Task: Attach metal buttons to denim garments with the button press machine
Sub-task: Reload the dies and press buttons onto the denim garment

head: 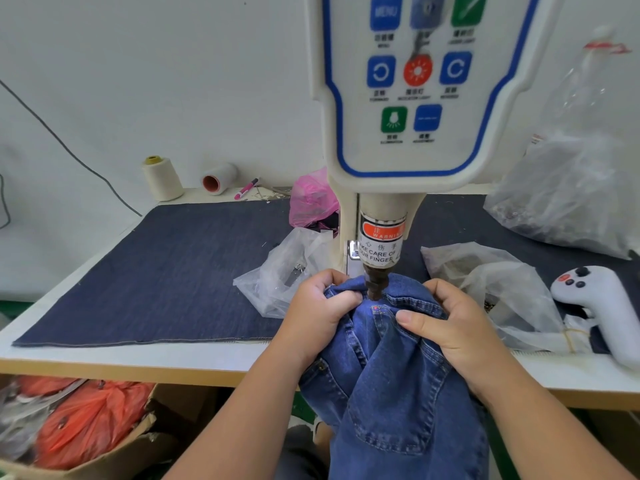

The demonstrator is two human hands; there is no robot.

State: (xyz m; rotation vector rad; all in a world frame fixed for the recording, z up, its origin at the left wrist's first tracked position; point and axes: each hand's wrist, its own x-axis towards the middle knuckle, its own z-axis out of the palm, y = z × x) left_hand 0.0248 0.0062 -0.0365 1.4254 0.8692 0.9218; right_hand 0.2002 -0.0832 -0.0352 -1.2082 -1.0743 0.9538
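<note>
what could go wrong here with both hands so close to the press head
Pinched fingers: the left hand and right hand grip the jeans on either side of the press head, close beside it. The denim is bunched under it too, so the button might land off its spot or catch a fold.

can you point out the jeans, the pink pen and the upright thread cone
jeans (391,386): head view, on the blue denim between the two wrists.
pink pen (246,188): head view, on the middle of its barrel.
thread cone (162,180): head view, on the cream thread wound round its side.
</note>
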